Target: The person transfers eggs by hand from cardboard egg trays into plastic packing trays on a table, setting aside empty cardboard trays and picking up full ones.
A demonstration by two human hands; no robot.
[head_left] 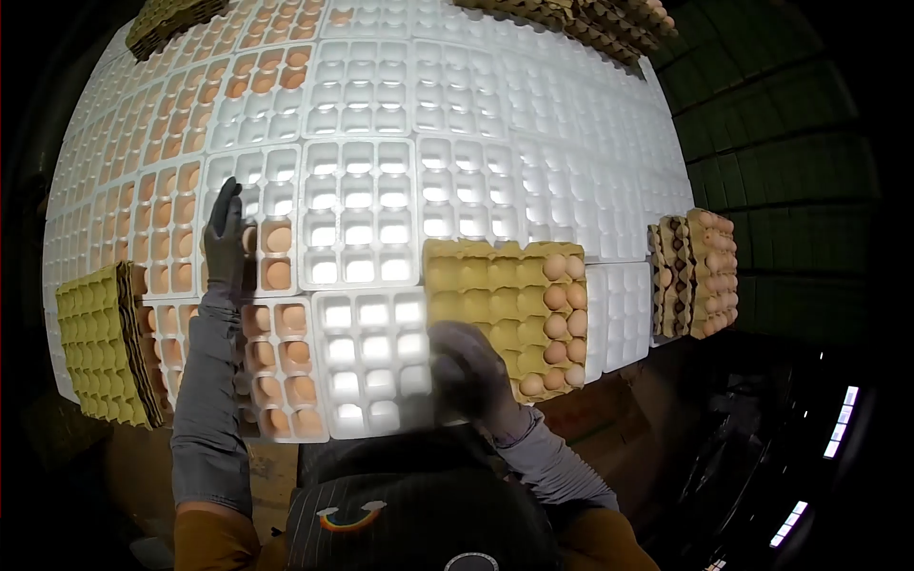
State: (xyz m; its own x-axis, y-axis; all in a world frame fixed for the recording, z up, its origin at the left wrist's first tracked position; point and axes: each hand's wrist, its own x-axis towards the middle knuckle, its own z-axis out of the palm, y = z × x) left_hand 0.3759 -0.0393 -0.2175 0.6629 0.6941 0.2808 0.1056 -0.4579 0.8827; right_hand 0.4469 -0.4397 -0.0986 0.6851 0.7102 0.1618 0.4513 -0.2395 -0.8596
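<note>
My left hand (225, 238), in a dark glove, is over the left column of a white foam egg tray (303, 214). Its fingers stretch out, away from me. Brown eggs (277, 259) sit in the cups right beside it. My right hand (466, 366), also gloved, is smeared by motion between a foam tray with bare cups (373, 357) and a yellow pulp egg tray (490, 305). Its fingers cannot be made out, nor whether it holds anything. Brown eggs (566, 324) fill the right side of the pulp tray, with some along its near edge.
Foam trays cover the table; those on the left hold brown eggs (164, 214). Stacked pulp trays stand at the near left (105, 347) and far left (171, 24). Pulp trays with eggs stand at the right edge (700, 271) and the far right (609, 24).
</note>
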